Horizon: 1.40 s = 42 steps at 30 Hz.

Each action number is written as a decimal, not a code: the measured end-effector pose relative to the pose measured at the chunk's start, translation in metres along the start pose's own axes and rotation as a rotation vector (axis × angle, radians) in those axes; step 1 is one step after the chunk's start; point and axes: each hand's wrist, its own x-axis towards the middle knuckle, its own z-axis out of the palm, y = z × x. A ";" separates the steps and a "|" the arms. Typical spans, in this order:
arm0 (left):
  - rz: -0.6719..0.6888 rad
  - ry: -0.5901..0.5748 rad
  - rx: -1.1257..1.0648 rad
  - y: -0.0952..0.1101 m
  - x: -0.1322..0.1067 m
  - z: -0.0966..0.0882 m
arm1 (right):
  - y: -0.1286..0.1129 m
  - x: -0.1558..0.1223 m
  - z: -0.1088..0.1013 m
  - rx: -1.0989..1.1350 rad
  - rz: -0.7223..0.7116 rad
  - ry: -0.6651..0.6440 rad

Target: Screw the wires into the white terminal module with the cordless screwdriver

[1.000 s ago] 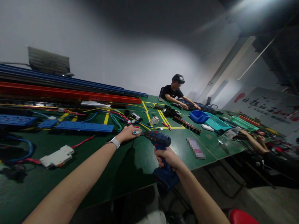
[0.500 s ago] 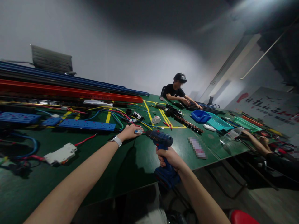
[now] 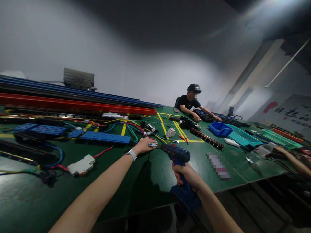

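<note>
My right hand (image 3: pixel 188 174) is closed round the grip of a blue cordless drill (image 3: pixel 178 155), whose nose points left at a small white and blue part (image 3: pixel 153 144). My left hand (image 3: pixel 144 145), with a white band on the wrist, is closed on that small part and holds it down on the green table (image 3: pixel 150 181). Red, blue and yellow wires (image 3: pixel 136 127) run from behind the left hand toward the back of the table.
A white breaker (image 3: pixel 81 165) with red and blue wires lies at the left. Blue power strips (image 3: pixel 105 137) and long red and blue rails (image 3: pixel 73 103) lie behind. A person in black (image 3: pixel 188 102) works at the far end; another person's arm (image 3: pixel 295 161) reaches in at right near blue and teal bins (image 3: pixel 221 128).
The view has shifted so everything sits further right and lower. Both hands keep the same hold on the drill and the small part.
</note>
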 end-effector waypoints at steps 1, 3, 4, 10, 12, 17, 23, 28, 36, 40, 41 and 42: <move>0.001 -0.001 0.001 0.000 0.000 0.000 | 0.000 0.000 0.000 -0.001 0.001 -0.004; 0.004 -0.006 0.001 -0.001 0.000 0.000 | 0.001 0.001 -0.001 -0.003 0.002 -0.010; 0.006 -0.009 -0.001 -0.001 0.000 0.000 | 0.002 0.001 -0.002 -0.004 0.005 -0.015; 0.013 -0.021 0.000 0.000 0.000 0.001 | 0.005 0.006 -0.009 0.005 0.021 -0.058; 0.010 -0.024 0.003 0.000 0.000 0.001 | 0.006 0.007 -0.010 0.009 0.021 -0.067; -0.003 -0.012 0.000 0.000 0.000 0.001 | 0.006 0.007 -0.010 0.012 0.026 -0.067; -0.006 -0.014 0.002 0.002 -0.001 0.000 | 0.005 0.005 -0.008 0.003 0.032 -0.048; 0.000 -0.026 0.001 0.003 -0.002 -0.002 | 0.004 0.005 -0.008 0.000 0.031 -0.049; 0.004 -0.016 -0.007 0.003 -0.002 -0.002 | 0.005 0.006 -0.010 -0.005 0.031 -0.076; -0.003 -0.010 -0.012 0.002 -0.001 0.000 | 0.005 0.006 -0.011 -0.011 0.037 -0.073; -0.004 -0.009 -0.013 0.001 -0.001 0.000 | 0.005 0.006 -0.011 -0.012 0.036 -0.072; -0.003 -0.011 -0.012 0.001 -0.001 0.000 | 0.004 0.006 -0.011 -0.013 0.033 -0.071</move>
